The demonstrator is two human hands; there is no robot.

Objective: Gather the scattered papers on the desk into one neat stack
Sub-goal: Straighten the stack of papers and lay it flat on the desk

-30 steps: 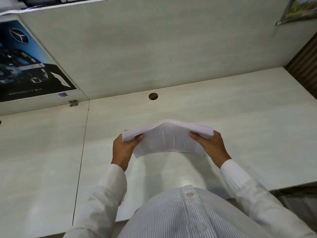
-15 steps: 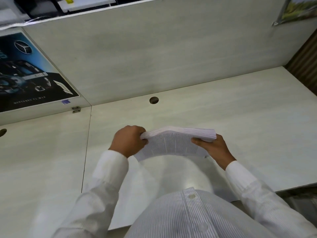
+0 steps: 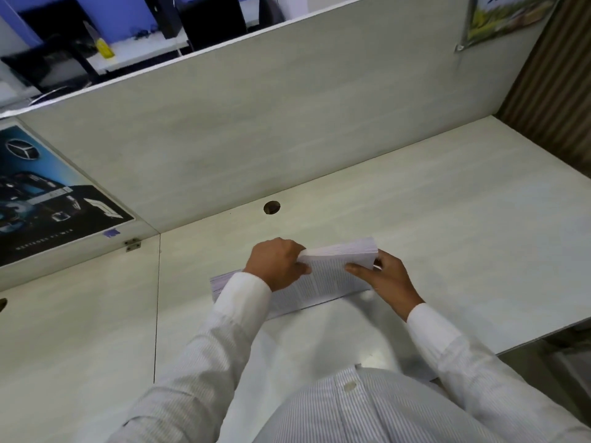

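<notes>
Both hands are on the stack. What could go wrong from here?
1. The stack leans on its long edge on the desk. Its lower left end juts out unheld beyond the left hand, so sheets there may fan out.
2. The right hand pinches only the right end; a loose grip could let sheets slip and skew.
3. The bottom edge looks uneven, so laying it flat now may leave a ragged stack.

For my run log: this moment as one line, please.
papers: one stack | left hand: grips it | right hand: grips it

Office, seemingly: desk [image 3: 447, 225], cubicle partition [image 3: 287, 116]
</notes>
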